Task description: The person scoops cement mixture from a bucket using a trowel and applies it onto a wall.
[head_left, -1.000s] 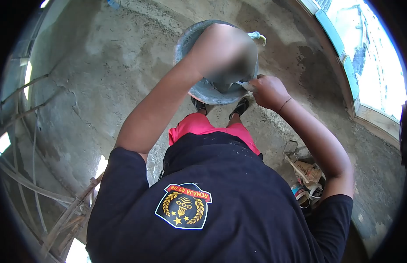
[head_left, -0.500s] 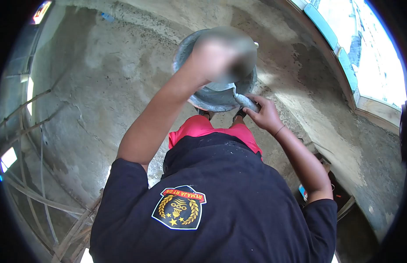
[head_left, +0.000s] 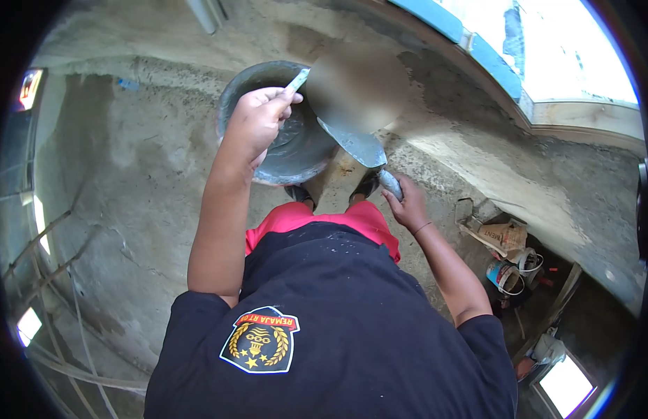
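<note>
A round grey basin (head_left: 229, 105) stands on the floor with wet grey mortar (head_left: 292, 136) inside. Above its rim, my left hand (head_left: 257, 122) is closed on a narrow pale flat piece (head_left: 298, 80); its far end meets a blurred patch, so its kind is unclear. Right of the basin, my right hand (head_left: 408, 202) grips the handle of a trowel (head_left: 359, 148). The trowel's broad metal blade points up and left, near the basin's right rim, and looks smeared with grey mortar. The blur hides its upper part.
My feet in dark footwear (head_left: 366, 185) are just below the basin. At right, a torn cement bag (head_left: 504, 236) and small buckets (head_left: 504, 276) lie by the wall. A window frame (head_left: 582, 114) is at upper right, and poles (head_left: 37, 244) stand at left.
The view has shifted, bringing the buckets and cement bag into sight. My left hand has moved left, out of the blur. The trowel has gone from over the basin to its right side.
</note>
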A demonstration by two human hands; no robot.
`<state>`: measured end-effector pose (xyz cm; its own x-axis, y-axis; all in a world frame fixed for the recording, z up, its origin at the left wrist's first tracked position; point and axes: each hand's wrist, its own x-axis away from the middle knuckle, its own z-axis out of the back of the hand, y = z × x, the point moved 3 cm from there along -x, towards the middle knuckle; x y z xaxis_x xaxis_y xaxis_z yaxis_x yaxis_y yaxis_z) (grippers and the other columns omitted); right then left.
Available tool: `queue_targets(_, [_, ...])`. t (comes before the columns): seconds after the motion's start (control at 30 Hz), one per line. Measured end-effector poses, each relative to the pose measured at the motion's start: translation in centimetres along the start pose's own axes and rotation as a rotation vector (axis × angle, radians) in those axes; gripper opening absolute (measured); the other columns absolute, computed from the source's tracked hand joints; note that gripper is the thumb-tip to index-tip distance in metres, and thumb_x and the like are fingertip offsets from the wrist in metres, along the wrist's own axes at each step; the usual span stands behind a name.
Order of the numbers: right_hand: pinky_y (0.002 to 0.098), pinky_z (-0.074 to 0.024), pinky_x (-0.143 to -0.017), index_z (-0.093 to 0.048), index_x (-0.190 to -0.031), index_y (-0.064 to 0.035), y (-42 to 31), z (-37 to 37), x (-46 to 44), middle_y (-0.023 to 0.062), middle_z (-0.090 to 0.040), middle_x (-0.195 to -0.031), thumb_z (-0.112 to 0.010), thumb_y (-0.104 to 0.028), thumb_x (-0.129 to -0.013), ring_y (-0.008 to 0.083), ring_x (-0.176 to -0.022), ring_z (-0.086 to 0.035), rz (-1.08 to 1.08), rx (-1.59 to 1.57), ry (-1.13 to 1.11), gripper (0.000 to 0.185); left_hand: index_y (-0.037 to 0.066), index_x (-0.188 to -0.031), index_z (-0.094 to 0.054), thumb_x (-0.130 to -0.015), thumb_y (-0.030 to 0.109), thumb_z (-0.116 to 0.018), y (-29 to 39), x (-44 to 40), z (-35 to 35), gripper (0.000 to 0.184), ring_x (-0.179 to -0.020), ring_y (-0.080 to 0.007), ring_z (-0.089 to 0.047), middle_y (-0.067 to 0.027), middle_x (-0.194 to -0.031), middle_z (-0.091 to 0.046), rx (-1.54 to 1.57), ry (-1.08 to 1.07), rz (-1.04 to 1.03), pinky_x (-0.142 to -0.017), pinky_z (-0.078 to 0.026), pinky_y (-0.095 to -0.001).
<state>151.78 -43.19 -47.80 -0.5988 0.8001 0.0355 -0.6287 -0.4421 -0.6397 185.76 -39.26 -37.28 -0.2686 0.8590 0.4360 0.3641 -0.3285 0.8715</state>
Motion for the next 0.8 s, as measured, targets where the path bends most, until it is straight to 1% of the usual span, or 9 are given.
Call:
queue_targets(0.07, [0.04, -0.0496, -0.071, -0.06, -0.107, -0.006, 2.2, 0.1, 0.8, 0.0174, -0.064, -0.091, -0.069, -0.03, -0.078, 0.0357, -0.082, -0.063, -0.129, -0.04, -0.057, 0.039, 0.001, -0.096, -0.061, -0.094, 0.021, -0.053, -0.7, -0.4, -0.9, 0.021, -0.047, 0.0022, -0.028, 0.0091, -0.063, -0.041, 0.012, 0.071, 0.005, -0.04, -0.019, -0.015])
queue_targets(0.13, [0.0402, -0.05, -0.07, -0.06, -0.107, -0.0067, 3.9, 0.7, 1.0, 0.0181, -0.065, -0.09, -0.07, -0.034, -0.077, 0.0352, -0.081, -0.063, -0.119, -0.015, -0.022, 0.042, 0.001, -0.097, -0.061, -0.094, 0.021, -0.053, -1.1, -0.8, -1.8, 0.021, -0.047, 0.0021, -0.028, 0.0092, -0.063, -0.041, 0.019, 0.081, -0.011, -0.04, -0.019, -0.0154])
queue_targets(0.2, [0.0403, -0.0502, -0.069, -0.06, -0.106, -0.0081, 5.4, 1.5, 1.2, 0.0174, -0.065, -0.088, -0.07, -0.037, -0.076, 0.0349, -0.081, -0.064, -0.092, 0.005, -0.014, 0.043, -0.001, -0.094, -0.065, -0.093, 0.018, -0.055, -1.5, -1.0, -2.5, 0.021, -0.056, -0.0007, -0.035, 0.0055, -0.067, -0.047, 0.072, 0.128, -0.013, -0.048, -0.025, -0.0172])
queue_targets(0.23, [0.0408, -0.0505, -0.068, -0.06, -0.105, -0.0096, 6.1, 2.1, 1.1, 0.0166, -0.066, -0.086, -0.071, -0.04, -0.076, 0.0349, -0.08, -0.064, -0.115, 0.036, -0.028, 0.044, -0.001, -0.095, -0.065, -0.093, 0.018, -0.055, -1.7, -1.2, -3.0, 0.021, -0.056, -0.0006, -0.034, 0.0064, -0.066, -0.046, 0.067, 0.146, -0.04, -0.048, -0.023, -0.017])
queue_targets(0.27, [0.0408, -0.0505, -0.068, -0.06, -0.105, -0.0096, 6.8, 2.8, 1.1, 0.0166, -0.066, -0.086, -0.071, -0.04, -0.076, 0.0349, -0.08, -0.064, -0.111, 0.04, -0.028, 0.044, -0.001, -0.095, -0.065, -0.093, 0.018, -0.055, -2.0, -1.4, -4.0, 0.021, -0.056, -0.0006, -0.034, 0.0064, -0.066, -0.046, 0.071, 0.147, -0.044, -0.048, -0.023, -0.017])
queue_targets(0.33, [0.0406, -0.0508, -0.069, -0.059, -0.106, -0.0103, 8.2, 4.0, 0.7, 0.0163, -0.066, -0.088, -0.07, -0.04, -0.076, 0.0349, -0.08, -0.064, -0.108, 0.111, -0.095, 0.044, 0.001, -0.097, -0.061, -0.095, 0.02, -0.052, -2.7, -1.6, -5.5, 0.021, -0.046, 0.0017, -0.027, 0.0104, -0.061, -0.038, 0.087, 0.197, -0.031, -0.04, -0.018, -0.0162])
queue_targets(0.57, [0.041, -0.0507, -0.069, -0.058, -0.11, -0.011, 13.0, 8.2, -0.9, 0.0162, -0.066, -0.091, -0.067, -0.039, -0.079, 0.0351, -0.081, -0.064, 0.004, 0.16, 0.0, 0.042, 0.001, -0.099, -0.059, -0.096, 0.022, -0.051, -4.9, -2.9, -9.3, 0.022, -0.048, 0.0013, -0.027, 0.0104, -0.062, -0.037, 0.202, 0.241, -0.044, -0.041, -0.018, -0.0166])
queue_targets(0.63, [0.0421, -0.0504, -0.069, -0.057, -0.109, -0.0107, 14.4, 9.1, -1.9, 0.0171, -0.066, -0.089, -0.065, -0.039, -0.08, 0.036, -0.081, -0.064, -0.07, 0.173, -0.041, 0.041, 0.001, -0.1, -0.058, -0.096, 0.022, -0.051, -5.3, -3.2, -10.3, 0.022, -0.047, 0.0012, -0.027, 0.0104, -0.062, -0.036, 0.223, 0.26, -0.051, -0.041, -0.018, -0.0168])
queue_targets(0.8, [0.0435, -0.0501, -0.069, -0.056, -0.108, -0.0104, 17.8, 9.3, -4.8, 0.0186, -0.066, -0.087, -0.064, -0.038, -0.082, 0.0377, -0.081, -0.063, -0.085, 0.114, -0.004, 0.039, 0.001, -0.095, -0.06, -0.095, 0.019, -0.051, -6.6, -4.2, -12.6, 0.02, -0.048, 0.0014, -0.029, 0.0088, -0.063, -0.042, 0.299, 0.301, -0.042, -0.039, -0.019, -0.0161])
